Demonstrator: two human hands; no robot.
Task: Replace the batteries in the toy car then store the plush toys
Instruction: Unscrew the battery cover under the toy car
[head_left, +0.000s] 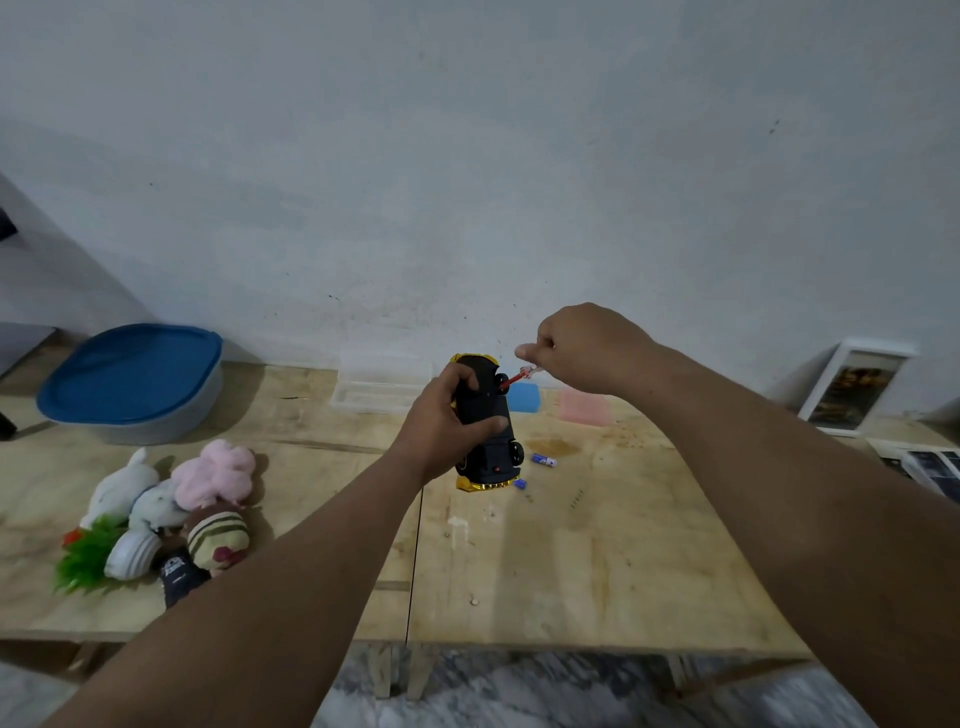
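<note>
car (485, 415) stood on end on table (597, 545), underside to me.
my left hand (441, 410) grips it, right hand (587, 345) pinches screwdriver (519, 375); tip hidden, plush toys (171, 499) far left.

Framed picture (852, 387) leans against the wall (467, 156).

left hand (441, 415) grips toy car (485, 421); right hand (587, 348) pinches screwdriver (522, 375).
</note>
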